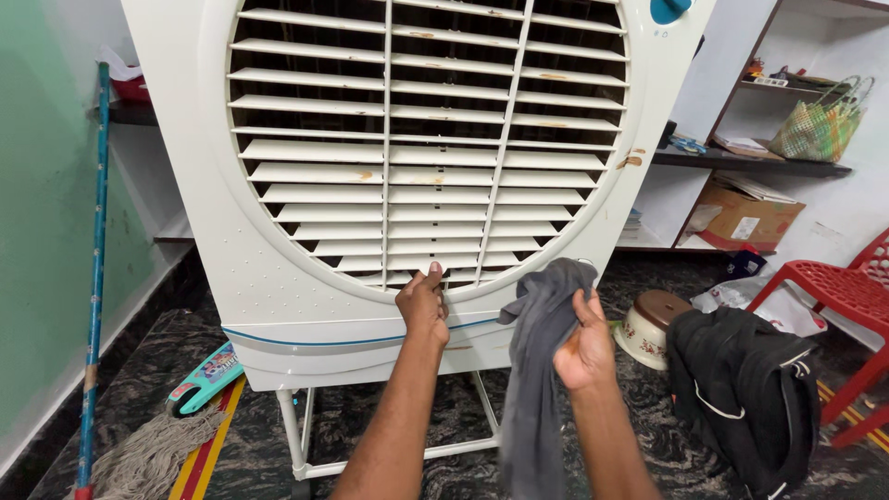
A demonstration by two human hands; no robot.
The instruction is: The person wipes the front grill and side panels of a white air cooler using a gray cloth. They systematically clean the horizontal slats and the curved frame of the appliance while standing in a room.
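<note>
A large white air cooler (278, 278) on a white metal stand fills the view, with a round grille of horizontal louvres (426, 157). My left hand (424, 301) rests on the bottom of the grille, fingers hooked on the lowest louvres. To its right, my right hand (583, 347) grips a grey cloth (537, 370) that hangs down in front of the cooler's lower right edge. Brown stains mark some louvres and the cooler's right rim.
A blue-handled mop (95, 278) leans on the green wall at left, beside a turquoise toy (204, 378). At right lie a black backpack (745, 389), a brown-lidded pot (653, 324), a red plastic chair (847, 296) and shelves with a cardboard box (745, 218) and a woven basket (820, 125).
</note>
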